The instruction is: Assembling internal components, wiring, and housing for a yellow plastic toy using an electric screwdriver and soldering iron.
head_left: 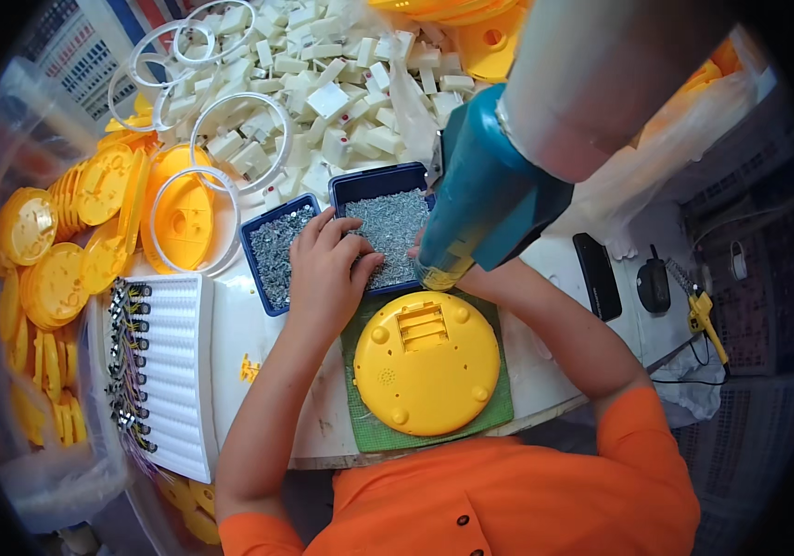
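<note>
My left hand point(330, 264) reaches over two dark blue boxes of small metal screws. Its fingers are spread, with the fingertips at the screws in the right-hand box point(387, 215); the left-hand box point(272, 246) lies partly under the hand. Most of my right hand point(473, 280) is hidden behind a teal power tool point(485, 185) hanging from above; a bit of finger shows at the box's right edge. Below the tool, a round yellow plastic housing point(426, 371) rests on a green mat point(499, 414). Its open battery compartment faces up.
Small white plastic parts point(323, 97) are heaped at the back. Yellow round covers point(54, 287) and white rings point(241, 139) crowd the left, beside a white foam tray point(174, 371) with wired components. A black phone-like device point(596, 276) lies right, near a yellow-handled tool point(707, 324).
</note>
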A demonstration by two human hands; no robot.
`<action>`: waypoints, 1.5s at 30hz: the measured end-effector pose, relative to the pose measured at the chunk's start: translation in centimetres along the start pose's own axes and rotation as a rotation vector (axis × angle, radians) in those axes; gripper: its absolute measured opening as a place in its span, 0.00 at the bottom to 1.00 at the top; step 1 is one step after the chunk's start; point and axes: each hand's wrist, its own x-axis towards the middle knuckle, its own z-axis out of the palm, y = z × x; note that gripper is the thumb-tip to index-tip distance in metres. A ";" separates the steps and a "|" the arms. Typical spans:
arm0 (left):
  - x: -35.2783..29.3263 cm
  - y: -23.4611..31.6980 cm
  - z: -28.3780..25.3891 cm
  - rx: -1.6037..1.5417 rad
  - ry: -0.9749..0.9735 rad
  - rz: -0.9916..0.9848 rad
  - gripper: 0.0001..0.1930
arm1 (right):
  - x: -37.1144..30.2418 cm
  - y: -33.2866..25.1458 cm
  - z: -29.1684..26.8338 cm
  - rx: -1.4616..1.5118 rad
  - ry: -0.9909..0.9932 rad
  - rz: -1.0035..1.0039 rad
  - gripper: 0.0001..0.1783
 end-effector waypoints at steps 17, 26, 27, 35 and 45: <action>-1.7 0.9 -1.3 -0.064 0.076 0.067 0.09 | -2.0 -1.5 -0.8 0.137 0.142 0.204 0.06; -2.9 0.0 -1.3 0.101 -0.042 0.365 0.11 | -4.8 -3.3 -2.6 0.367 0.106 0.409 0.11; -3.0 -0.2 -1.2 0.151 -0.038 0.403 0.11 | -5.2 -3.4 -2.7 0.351 0.121 0.403 0.10; -2.2 0.8 -1.0 0.136 -0.018 0.350 0.10 | -7.4 -2.8 -2.3 0.536 0.268 0.496 0.07; -3.8 2.1 -3.1 -0.095 0.052 0.166 0.07 | -9.8 -6.3 -3.3 0.087 -0.024 0.204 0.08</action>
